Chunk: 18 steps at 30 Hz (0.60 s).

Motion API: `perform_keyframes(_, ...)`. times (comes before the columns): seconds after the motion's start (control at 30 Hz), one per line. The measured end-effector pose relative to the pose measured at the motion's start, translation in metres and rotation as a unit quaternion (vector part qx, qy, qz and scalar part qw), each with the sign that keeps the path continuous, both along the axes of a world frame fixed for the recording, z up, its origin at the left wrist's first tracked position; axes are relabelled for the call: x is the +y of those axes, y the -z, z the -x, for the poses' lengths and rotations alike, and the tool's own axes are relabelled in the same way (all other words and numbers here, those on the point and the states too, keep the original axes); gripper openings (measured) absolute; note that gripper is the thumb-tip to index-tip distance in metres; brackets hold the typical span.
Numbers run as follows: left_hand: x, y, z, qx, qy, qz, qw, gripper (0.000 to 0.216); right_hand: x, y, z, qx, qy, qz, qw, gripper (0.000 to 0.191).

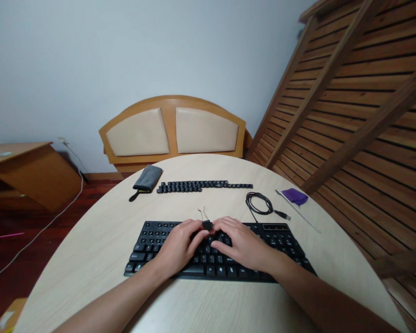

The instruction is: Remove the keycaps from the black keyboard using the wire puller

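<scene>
A black keyboard (215,272) lies in front of me, with bare key sockets showing at its upper left and caps on its lower rows. Over its middle, the fingertips of my left hand (178,243) pinch a small black keycap (207,225). My right hand (244,243) closes on the same keycap from the other side, thumb and index finger bent inward. Two thin wire ends (204,212) stick up from the keycap, like those of a wire keycap puller; how they join it is hidden by fingers.
Removed keycaps (183,186) stand in rows behind the keyboard. A grey pouch (149,178) lies at back left. The coiled USB cable (260,203), a purple cloth (295,196) and a thin rod (300,212) are on the round table (72,277)'s right side.
</scene>
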<state>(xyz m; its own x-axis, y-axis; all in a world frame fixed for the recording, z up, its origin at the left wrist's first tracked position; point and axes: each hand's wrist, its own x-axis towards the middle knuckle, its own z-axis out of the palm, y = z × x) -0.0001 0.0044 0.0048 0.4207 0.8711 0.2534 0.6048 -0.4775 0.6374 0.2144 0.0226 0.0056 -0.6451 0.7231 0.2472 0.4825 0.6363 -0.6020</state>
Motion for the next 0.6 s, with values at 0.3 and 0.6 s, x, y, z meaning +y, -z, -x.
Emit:
perform_keyframes(0.3,0.0022,-0.0029,-0.0019,-0.037,-0.026,0.049,0.998,0.024,-0.0056,-0.0018,-0.0004,0.022,0.013,-0.008,1.0,0.018)
perform_keyframes(0.6,0.0005,-0.0024,-0.0013,-0.023,-0.03,0.034,0.999,0.022,-0.0019,-0.0022,-0.0006,0.029,-0.04,-0.028,0.998,0.01)
